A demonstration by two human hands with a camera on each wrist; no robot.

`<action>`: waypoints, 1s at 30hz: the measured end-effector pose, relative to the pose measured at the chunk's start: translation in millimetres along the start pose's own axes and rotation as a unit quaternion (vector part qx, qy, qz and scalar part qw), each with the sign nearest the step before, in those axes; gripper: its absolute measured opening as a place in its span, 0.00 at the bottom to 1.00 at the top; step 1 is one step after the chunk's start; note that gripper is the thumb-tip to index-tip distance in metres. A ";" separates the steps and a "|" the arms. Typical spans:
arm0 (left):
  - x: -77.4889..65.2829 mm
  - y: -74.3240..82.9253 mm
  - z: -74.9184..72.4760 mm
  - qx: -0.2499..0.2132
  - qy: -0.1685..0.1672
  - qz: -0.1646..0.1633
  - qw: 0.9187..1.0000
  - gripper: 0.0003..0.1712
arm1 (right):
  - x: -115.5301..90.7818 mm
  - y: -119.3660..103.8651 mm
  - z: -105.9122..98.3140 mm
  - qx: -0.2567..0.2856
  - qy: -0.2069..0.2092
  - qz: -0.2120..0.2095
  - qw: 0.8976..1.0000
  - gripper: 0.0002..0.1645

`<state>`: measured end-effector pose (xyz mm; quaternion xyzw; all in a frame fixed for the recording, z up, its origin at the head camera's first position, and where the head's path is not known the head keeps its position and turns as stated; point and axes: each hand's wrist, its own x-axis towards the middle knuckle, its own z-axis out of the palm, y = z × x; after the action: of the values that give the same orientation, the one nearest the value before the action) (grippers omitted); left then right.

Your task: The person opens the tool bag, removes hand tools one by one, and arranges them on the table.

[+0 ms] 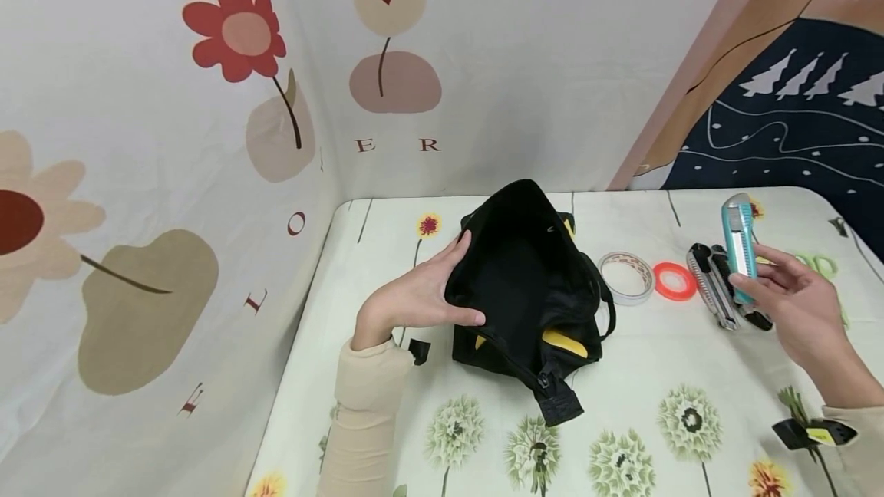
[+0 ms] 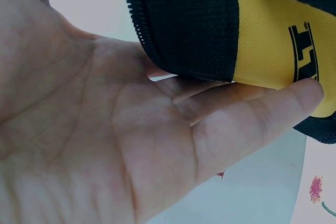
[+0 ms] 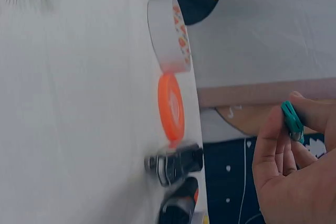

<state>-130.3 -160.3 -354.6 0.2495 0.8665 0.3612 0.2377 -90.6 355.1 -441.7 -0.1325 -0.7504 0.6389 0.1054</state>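
Note:
A black tool bag [image 1: 528,267] with yellow panels stands with its zipped mouth open toward me. My left hand [image 1: 428,290] grips its left side, the thumb at the near rim. In the left wrist view, fingers [image 2: 252,124] lie along the bag's yellow panel [image 2: 273,35]. To the right, my right hand [image 1: 801,297] pinches a teal utility knife [image 1: 739,240] between thumb and fingers, held upright above the table. Below it lie a grey-and-black utility knife [image 1: 714,286] and a black utility knife [image 1: 749,313], side by side.
Between bag and knives lie a white tape roll [image 1: 645,294] and a red-orange tape roll [image 1: 675,294]. Green-handled scissors [image 1: 822,263] are partly behind my right hand. A flower-print cloth covers the table [image 1: 387,221]; printed fabric walls [image 1: 497,121] rise at the back and left.

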 end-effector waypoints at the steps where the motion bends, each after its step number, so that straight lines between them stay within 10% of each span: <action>1: 0.5 -0.1 0.2 0.000 0.000 0.000 1.000 0.71 | 1.2 1.0 -3.3 -0.005 0.004 -0.002 1.000 0.30; 8: -0.3 0.3 0.1 -0.002 -0.001 0.003 1.000 0.72 | 10.3 0.8 -27.6 -0.070 0.044 0.009 0.997 0.35; 17: -2.2 1.2 1.0 -0.010 0.002 0.010 1.000 0.71 | 22.2 17.5 -59.4 -0.026 0.085 -0.013 0.996 0.35; 30: -2.7 0.4 2.0 -0.010 0.006 0.007 1.000 0.71 | 66.4 104.2 -144.5 -0.181 0.108 -0.013 0.977 0.40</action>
<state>-127.0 -160.7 -355.0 0.2512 0.8626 0.3727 0.2320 -99.2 527.3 -521.9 -0.2076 -0.8394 0.4732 0.1685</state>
